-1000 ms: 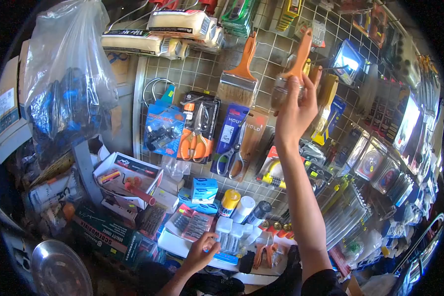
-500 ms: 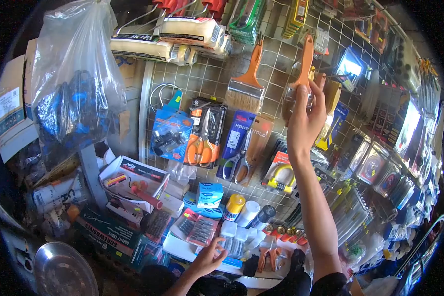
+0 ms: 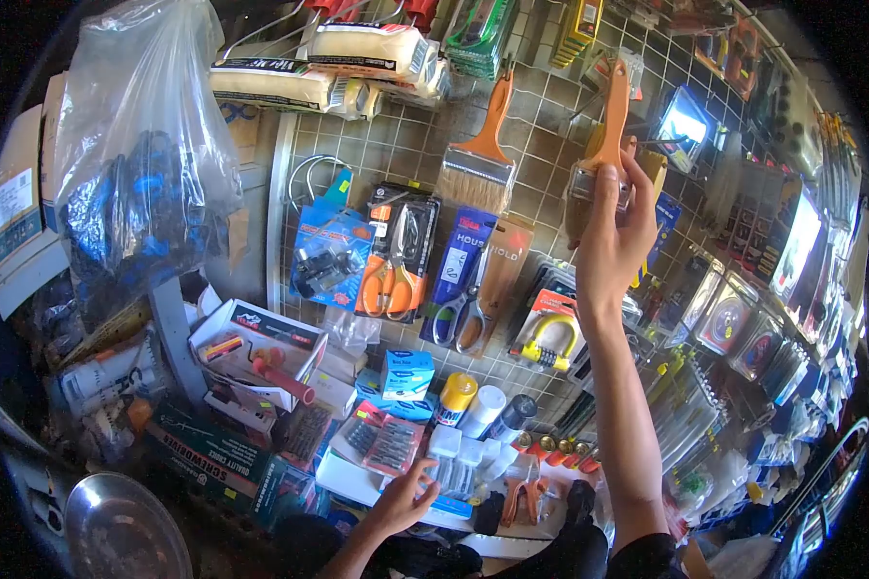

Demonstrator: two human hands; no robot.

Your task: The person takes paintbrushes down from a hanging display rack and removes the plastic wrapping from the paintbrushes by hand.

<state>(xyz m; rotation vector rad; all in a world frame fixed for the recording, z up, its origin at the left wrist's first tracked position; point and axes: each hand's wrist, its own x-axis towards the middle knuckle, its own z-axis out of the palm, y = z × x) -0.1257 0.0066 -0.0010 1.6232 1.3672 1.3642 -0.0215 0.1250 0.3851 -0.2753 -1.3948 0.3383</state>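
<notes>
"Where's the brush?"
"The orange-handled paintbrush [image 3: 608, 140] is up at the wire grid [image 3: 548, 145], well to the right of the grid's left edge, handle upward and leaning slightly right, bristles down."

"And the grip?"
"The right hand [image 3: 620, 246] grasps it from below, thumb laid on the metal ferrule, the other fingers mostly out of sight behind. I can't tell whether the handle's top is free of a hook."

"Which step would you call that?"
"Handling the brush at the grid, I'd judge, steering or supporting it by the ferrule. The next move calls for a firm pinch there and care with the handle's tip, since yellow-edged packs [image 3: 577, 35] hang near it."

"What's beside it?"
"The other brush [image 3: 481, 154] hangs to its left, well apart. Lower towards the grid's left edge are the orange-handled scissors [image 3: 388, 289]."

"The left hand?"
"The left hand [image 3: 401, 502] is low, at the front edge of the white box [image 3: 352, 480]. Its fingers are loosely bent with nothing visible in them, beside the clear packs [image 3: 457, 476]; whether a fingertip touches one, I can't tell."

"And beyond?"
"Three cans [image 3: 483, 413] stand behind those packs, near the grid's lower edge."
</notes>
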